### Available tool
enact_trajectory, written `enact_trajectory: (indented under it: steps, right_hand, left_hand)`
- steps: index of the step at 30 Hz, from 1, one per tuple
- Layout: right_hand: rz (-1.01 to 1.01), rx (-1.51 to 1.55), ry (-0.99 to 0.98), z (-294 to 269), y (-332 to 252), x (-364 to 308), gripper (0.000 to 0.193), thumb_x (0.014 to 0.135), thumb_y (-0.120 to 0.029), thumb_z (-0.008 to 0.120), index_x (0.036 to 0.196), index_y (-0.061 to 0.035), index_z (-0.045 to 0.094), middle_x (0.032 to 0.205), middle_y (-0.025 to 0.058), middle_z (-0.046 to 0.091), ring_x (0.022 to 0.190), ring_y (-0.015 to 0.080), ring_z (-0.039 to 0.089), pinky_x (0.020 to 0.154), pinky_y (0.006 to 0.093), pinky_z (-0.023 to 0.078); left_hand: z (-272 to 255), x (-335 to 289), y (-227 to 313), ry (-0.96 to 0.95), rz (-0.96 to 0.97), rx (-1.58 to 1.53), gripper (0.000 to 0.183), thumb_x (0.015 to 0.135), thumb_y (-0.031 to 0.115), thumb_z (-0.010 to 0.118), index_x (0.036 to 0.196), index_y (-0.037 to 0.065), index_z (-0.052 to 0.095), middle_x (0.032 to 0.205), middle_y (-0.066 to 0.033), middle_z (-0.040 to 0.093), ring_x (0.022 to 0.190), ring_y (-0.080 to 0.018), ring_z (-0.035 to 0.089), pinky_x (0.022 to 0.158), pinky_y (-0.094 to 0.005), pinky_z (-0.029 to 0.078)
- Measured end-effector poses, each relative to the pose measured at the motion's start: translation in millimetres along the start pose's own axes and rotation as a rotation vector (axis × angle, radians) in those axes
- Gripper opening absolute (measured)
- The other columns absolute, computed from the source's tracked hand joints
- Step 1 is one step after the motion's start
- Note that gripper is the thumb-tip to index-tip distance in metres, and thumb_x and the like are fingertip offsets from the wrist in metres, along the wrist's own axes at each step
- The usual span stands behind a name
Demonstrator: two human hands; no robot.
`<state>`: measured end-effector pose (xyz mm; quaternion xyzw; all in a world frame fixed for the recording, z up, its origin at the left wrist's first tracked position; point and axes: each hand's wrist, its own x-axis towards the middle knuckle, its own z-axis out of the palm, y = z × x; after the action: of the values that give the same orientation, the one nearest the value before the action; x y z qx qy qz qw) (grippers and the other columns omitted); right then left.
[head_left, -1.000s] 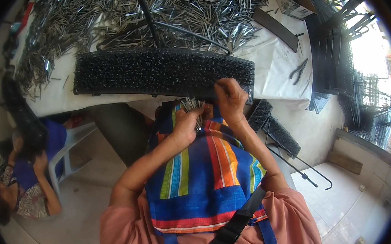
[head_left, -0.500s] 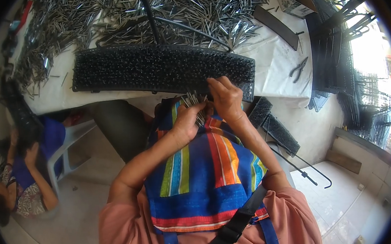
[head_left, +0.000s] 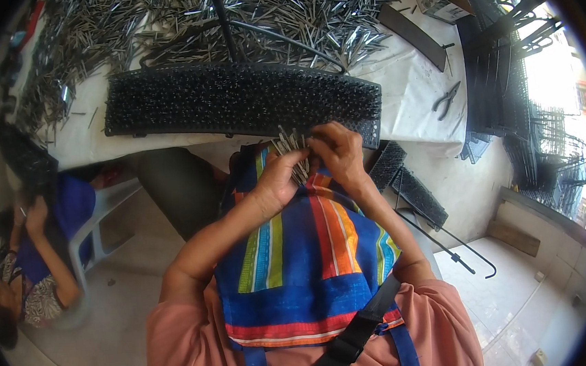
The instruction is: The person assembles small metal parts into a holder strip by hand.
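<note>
A fanned bundle of thin metal strips [head_left: 288, 142] is gripped in my left hand [head_left: 279, 181], above the striped cloth on my lap. Close beside it, my right hand [head_left: 339, 152] has its fingers pinched together at the bundle's right side; what they hold, if anything, is hidden. Just beyond both hands, a long, slightly curved black panel [head_left: 238, 103] rests along the table's near edge, densely covered with upright black pieces. Small holes show at its right end. A black rod frame stands up behind the panel.
Loose metal strips [head_left: 307, 17] are heaped over the white-covered table [head_left: 411, 115]. Pliers [head_left: 447, 101] and a flat dark bar [head_left: 412, 36] lie at the right. Smaller black panels [head_left: 418, 197] with rods stand low beside my right arm. At left, another person [head_left: 45, 271] sits working near a chair.
My right hand has come down from the panel's near edge to the bundle in my left hand. The other person's hands have moved closer together.
</note>
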<state>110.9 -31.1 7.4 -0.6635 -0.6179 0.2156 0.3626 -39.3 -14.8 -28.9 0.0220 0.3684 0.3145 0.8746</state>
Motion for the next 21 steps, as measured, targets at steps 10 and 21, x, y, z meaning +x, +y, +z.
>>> enact_trajectory:
  steps: [10, 21]
  right_hand:
    - [0.387, 0.419, 0.042, 4, 6, -3, 0.008, 0.081, 0.000, 0.065, 0.089, -0.0001, 0.067, 0.070, 0.0061, 0.065, 0.062, 0.0083, 0.061, 0.054, 0.0256, 0.048]
    - [0.480, 0.611, 0.098, 10, 19, -15, 0.002, 0.084, 0.001, 0.065, 0.086, 0.0007, 0.065, 0.065, 0.0007, 0.062, 0.058, 0.0054, 0.057, 0.052, 0.0236, 0.046]
  left_hand:
    - [0, -3, -1, 0.062, 0.024, 0.138, 0.018, 0.088, -0.004, 0.056, 0.104, -0.001, 0.063, 0.098, -0.0110, 0.067, 0.086, -0.0216, 0.068, 0.076, -0.0340, 0.057]
    - [8, -2, -2, 0.076, 0.002, 0.136, 0.020, 0.086, -0.004, 0.057, 0.103, 0.002, 0.064, 0.095, -0.0096, 0.068, 0.080, -0.0196, 0.068, 0.067, -0.0323, 0.057]
